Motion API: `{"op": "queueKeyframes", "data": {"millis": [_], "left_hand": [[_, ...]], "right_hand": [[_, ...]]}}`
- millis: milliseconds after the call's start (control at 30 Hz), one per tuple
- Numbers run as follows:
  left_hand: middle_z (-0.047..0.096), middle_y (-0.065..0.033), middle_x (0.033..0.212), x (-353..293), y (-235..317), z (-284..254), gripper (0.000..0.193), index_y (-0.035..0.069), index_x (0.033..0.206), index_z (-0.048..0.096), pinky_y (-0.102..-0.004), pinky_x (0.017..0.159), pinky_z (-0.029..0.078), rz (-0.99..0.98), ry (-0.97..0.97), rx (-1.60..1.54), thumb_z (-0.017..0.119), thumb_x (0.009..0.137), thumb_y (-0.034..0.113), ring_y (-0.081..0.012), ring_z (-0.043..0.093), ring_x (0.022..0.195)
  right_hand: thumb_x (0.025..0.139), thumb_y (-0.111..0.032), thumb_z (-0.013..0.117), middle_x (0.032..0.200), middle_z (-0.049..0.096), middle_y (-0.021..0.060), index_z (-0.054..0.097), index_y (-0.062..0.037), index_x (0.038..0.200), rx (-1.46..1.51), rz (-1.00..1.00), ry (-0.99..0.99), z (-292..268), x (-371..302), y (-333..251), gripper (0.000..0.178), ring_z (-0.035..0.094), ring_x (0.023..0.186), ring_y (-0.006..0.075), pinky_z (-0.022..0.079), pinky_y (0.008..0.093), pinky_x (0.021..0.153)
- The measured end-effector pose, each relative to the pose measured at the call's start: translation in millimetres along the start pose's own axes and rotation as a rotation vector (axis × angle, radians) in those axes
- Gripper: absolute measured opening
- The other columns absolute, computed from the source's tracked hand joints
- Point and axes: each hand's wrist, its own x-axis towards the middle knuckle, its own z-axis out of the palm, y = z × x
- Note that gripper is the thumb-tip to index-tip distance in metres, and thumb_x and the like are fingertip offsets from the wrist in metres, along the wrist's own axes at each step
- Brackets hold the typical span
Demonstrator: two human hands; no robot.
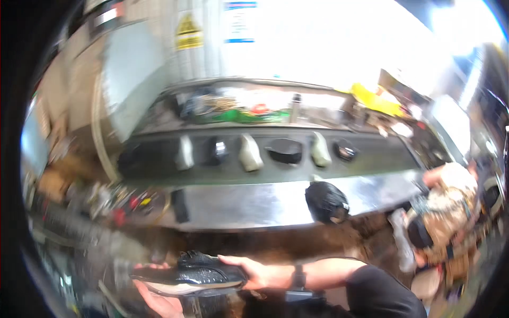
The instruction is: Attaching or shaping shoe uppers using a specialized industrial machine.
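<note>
Hands are cradling a black shoe (191, 273) with a pale sole at the bottom of the view, below the front edge of a long steel surface (254, 204). The right hand (249, 273) is closing its grip around the heel end, arm reaching in from the right with a dark watch (298, 276) on the wrist. The left hand (159, 303) is lying palm-up under the sole, fingers curling onto the toe end. Judging by this, the step in hand is holding the shoe up between both hands; setting it down would call for lifting it forward over the edge. A black shoe piece (327, 202) is sitting on the steel, and a row of pale and black shoe parts (265, 151) is lining the dark belt behind. Another person (445, 222) is bending low at right.
</note>
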Motion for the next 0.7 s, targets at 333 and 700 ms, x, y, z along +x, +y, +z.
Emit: {"op": "queueKeyframes", "data": {"millis": [333,700], "left_hand": [[0.064,-0.0146,0.11,51.1,-198.7,74.1,0.033,0.002,0.132,0.048,-0.0347,0.088,0.054,-0.667,-0.455,0.629,0.051,0.101,0.013,-0.0218,0.066,0.098],[0.065,-0.0167,0.112,126.4,-393.4,212.6,0.036,-0.003,0.129,0.052,-0.0317,0.087,0.054,-0.867,-0.709,1.091,0.055,0.1,0.018,-0.0208,0.067,0.099]], "right_hand": [[0.08,-0.02,0.079,0.113,0.064,0.0047,0.062,-0.0082,0.123,-0.349,-1.48,0.856,-80.3,-273.6,-178.7,0.048,0.059,0.106,0.0173,0.051,0.0389,0.091],[0.077,-0.003,0.064,0.131,0.056,0.0239,0.033,0.0005,0.148,-1.038,-1.255,2.752,-313.0,-460.2,-359.5,0.078,0.054,0.123,0.0338,0.039,0.0434,0.107]]}}
